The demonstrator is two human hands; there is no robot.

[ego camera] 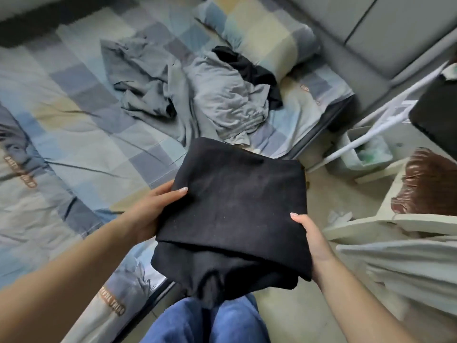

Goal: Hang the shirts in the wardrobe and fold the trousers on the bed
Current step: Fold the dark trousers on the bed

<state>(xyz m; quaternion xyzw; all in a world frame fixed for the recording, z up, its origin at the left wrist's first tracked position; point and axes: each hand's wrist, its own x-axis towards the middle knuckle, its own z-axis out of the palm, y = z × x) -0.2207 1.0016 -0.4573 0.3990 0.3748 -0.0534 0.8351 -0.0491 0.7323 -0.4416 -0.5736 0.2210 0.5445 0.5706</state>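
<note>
Head view: folded black trousers held between left grip and right grip.

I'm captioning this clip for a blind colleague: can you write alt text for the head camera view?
Two hands, the left hand and the right hand, hold a folded black fabric garment by its sides above the edge of a bed with a blue, grey and beige checked cover. Behind it lie crumpled grey clothes and a checked pillow.
</note>
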